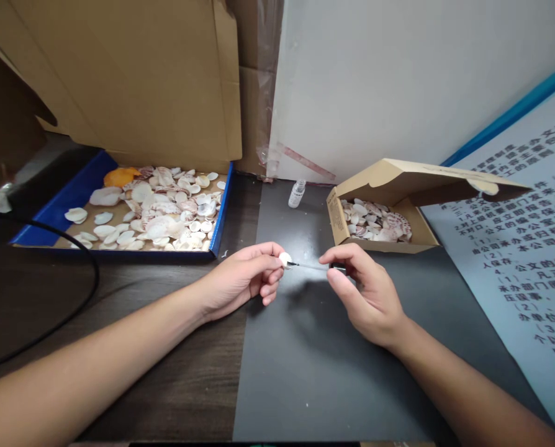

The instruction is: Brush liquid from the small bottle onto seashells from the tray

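Observation:
Pinched between the thumb and fingers of my left hand is a small white seashell. My right hand grips the dark cap of a thin brush applicator. Its dark bristle tip points left and meets the shell's face, as far as I can tell. Both hands are above the grey mat. Behind them stands a small clear glass bottle with a printed label, upright and without a cap.
At the left, a blue-edged cardboard box holds many loose shells. A smaller open carton with shells stands at the right, beside a large printed sheet. A black cable curves along the left side.

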A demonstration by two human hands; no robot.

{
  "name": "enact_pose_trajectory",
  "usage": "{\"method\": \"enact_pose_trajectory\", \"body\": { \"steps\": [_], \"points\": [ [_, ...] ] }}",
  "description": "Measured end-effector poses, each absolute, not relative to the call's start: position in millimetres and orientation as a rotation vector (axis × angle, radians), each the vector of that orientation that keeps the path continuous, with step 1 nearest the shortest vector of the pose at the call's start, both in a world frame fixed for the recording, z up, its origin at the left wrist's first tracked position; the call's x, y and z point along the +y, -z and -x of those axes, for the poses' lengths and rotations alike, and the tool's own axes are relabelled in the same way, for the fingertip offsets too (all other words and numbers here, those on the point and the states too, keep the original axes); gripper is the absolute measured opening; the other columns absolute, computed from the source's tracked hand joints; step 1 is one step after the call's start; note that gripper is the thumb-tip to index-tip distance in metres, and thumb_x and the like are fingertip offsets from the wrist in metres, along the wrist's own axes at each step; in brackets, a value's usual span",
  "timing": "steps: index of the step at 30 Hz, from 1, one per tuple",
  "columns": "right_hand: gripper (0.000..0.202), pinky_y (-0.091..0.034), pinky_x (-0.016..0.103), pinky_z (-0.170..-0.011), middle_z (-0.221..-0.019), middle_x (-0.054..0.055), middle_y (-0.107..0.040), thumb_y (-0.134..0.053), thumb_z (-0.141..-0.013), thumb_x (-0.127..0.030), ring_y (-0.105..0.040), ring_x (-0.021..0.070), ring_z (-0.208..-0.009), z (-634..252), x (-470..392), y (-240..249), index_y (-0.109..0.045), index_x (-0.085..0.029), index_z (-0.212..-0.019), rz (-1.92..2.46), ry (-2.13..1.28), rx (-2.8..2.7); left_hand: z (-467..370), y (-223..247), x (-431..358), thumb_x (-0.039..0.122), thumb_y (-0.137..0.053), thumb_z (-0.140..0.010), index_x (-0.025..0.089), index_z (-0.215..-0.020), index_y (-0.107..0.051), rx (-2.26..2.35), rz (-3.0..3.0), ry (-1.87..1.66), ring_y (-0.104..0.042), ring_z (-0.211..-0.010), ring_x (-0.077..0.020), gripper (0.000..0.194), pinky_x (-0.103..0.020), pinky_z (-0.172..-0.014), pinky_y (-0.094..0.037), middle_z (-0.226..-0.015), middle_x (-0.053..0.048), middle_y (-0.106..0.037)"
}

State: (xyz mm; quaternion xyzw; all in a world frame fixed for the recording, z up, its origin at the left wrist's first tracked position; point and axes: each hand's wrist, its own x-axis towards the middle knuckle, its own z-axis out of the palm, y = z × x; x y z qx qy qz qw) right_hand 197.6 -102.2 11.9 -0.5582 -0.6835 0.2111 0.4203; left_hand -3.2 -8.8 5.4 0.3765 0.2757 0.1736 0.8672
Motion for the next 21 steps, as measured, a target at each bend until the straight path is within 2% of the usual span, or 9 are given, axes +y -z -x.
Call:
{"method": "enact_pose_trajectory", "body": {
  "steps": [5,10,14,18,21],
  "points": [
    [0.008,-0.042,0.025,-0.051,-0.066,-0.005,-0.051,-0.060,-0.088,-0.021,-0.046,0.0114,-0.052,-196.6,-100.1,-12.0,-0.058,-0.023,-0.095,1.468,-0.459,-1.707,2.9,-6.1,-8.7,0.017,-0.057,-0.090,0.015,-0.085,-0.057,0.587,-0.798,-0.360,-0.039,-0.049,-0.0060,0.005,-0.019,-0.048,-0.041,-0.061,0.005,-0.043],
    [0.007,-0.045,0.026,-0.054,-0.069,-0.003,-0.055,-0.055,-0.093,-0.024,-0.051,0.0126,-0.055,-197.3,-99.8,-11.0,-0.057,-0.023,-0.100,1.400,-0.532,-1.714,2.9,-4.6,-9.7,0.023,-0.062,-0.088,0.017,-0.084,-0.054,0.561,-0.826,-0.346,-0.038,-0.050,-0.0066,0.011,-0.019,-0.049,-0.041,-0.058,0.007,-0.041],
    [0.009,-0.043,0.025,-0.052,-0.070,-0.003,-0.055,-0.060,-0.089,-0.022,-0.047,0.0117,-0.053,-197.9,-99.8,-10.1,-0.057,-0.023,-0.098,1.456,-0.496,-1.691,3.7,1.0,-11.3,0.033,-0.063,-0.090,0.019,-0.086,-0.052,0.550,-0.946,-0.323,-0.037,-0.049,-0.0071,0.019,-0.019,-0.050,-0.040,-0.055,0.008,-0.040],
    [0.008,-0.046,0.027,-0.056,-0.071,-0.002,-0.057,-0.055,-0.093,-0.023,-0.051,0.0128,-0.056,-199.1,-100.5,-10.9,-0.057,-0.023,-0.100,1.401,-0.544,-1.695,5.0,6.7,-11.8,0.041,-0.063,-0.091,0.020,-0.091,-0.051,0.541,-1.030,-0.302,-0.038,-0.049,-0.0076,0.024,-0.020,-0.052,-0.041,-0.056,0.009,-0.040],
    [0.008,-0.043,0.025,-0.051,-0.069,-0.004,-0.053,-0.058,-0.090,-0.022,-0.047,0.0117,-0.053,-199.2,-100.7,-11.9,-0.057,-0.023,-0.098,1.447,-0.516,-1.674,5.1,8.1,-12.0,0.044,-0.062,-0.092,0.020,-0.092,-0.051,0.534,-1.058,-0.295,-0.039,-0.050,-0.0078,0.026,-0.021,-0.052,-0.041,-0.056,0.009,-0.041]
  ]
}}
